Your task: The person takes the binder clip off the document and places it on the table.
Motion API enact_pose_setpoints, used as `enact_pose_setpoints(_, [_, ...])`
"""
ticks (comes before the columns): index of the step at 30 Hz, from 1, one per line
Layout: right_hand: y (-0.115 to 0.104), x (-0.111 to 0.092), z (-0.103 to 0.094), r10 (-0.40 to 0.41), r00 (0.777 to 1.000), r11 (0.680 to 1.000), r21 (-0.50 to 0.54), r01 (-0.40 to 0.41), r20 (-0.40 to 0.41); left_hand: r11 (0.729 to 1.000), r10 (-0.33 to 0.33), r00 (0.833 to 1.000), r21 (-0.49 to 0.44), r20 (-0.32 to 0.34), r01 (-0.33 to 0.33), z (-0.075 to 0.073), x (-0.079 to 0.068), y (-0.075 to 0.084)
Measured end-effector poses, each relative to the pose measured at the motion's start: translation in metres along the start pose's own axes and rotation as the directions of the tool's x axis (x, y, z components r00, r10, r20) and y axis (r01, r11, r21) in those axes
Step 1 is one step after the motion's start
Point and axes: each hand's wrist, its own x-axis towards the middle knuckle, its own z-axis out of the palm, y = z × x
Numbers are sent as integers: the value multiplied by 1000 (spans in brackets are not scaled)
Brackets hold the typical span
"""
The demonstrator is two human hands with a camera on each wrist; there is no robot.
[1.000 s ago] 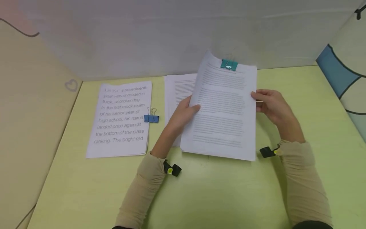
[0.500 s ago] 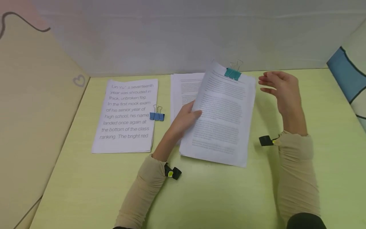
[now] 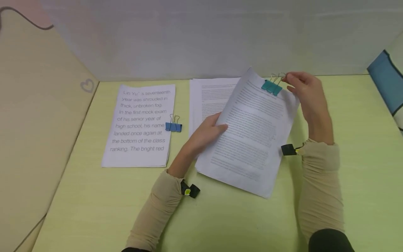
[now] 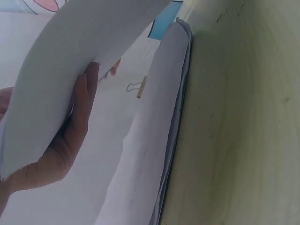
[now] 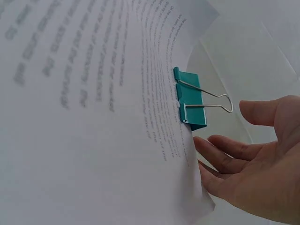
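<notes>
A stack of printed sheets [image 3: 248, 140] is tilted up off the table, its upper left corner curling. My left hand [image 3: 206, 134] grips its left edge, thumb on the printed face and fingers behind, as the left wrist view shows. A teal binder clip [image 5: 191, 98] bites the stack's top edge, its wire handles standing out. My right hand [image 5: 258, 154] is beside that clip at the upper right corner. Its thumb is raised just short of the wire handle, and the relaxed fingers lie at the paper's edge, partly behind it.
Another pile of printed sheets [image 3: 196, 101] lies partly under the raised stack. To the left lies a large-print stack [image 3: 138, 122] with a blue binder clip [image 3: 174, 127] on its right edge. A pale wall [image 3: 201, 38] stands behind the green table [image 3: 236, 224].
My right hand has let go of the stack's right edge and moved up to the teal clip. The stack has turned clockwise, its top swinging right, still held by my left hand.
</notes>
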Motion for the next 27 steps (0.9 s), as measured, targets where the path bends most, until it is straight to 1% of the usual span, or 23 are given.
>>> enact_pose_setpoints(3, [2, 1, -1, 30, 999, 998, -46, -29, 25, 1000, -20, 1000, 6, 16, 20, -1, -1, 1])
enact_pose_setpoints(5, [3, 1, -3, 49, 998, 997, -57, -46, 44, 999, -32, 999, 9, 26, 32, -1, -2, 1])
enact_pose_setpoints(6, [4, 1, -4, 54, 997, 998, -46, -52, 51, 999, -36, 999, 10, 28, 35, -1, -2, 1])
enact_pose_setpoints(13, [5, 2, -7, 104, 991, 994, -35, -101, 86, 1000, -26, 999, -2, 35, 27, -2, -1, -1])
enact_pose_setpoints(20, [4, 2, -11, 166, 983, 984, -79, -160, 80, 1000, -18, 998, 4, 52, 18, -6, -2, 0])
enact_pose_setpoints(23, [4, 2, -14, 181, 980, 982, -76, -175, 85, 1000, -15, 998, 12, 55, 14, -6, -2, 1])
enact_pose_setpoints(27, [4, 2, -17, 180, 978, 983, -45, -176, 106, 1000, -19, 998, 13, 59, 18, -6, -2, 1])
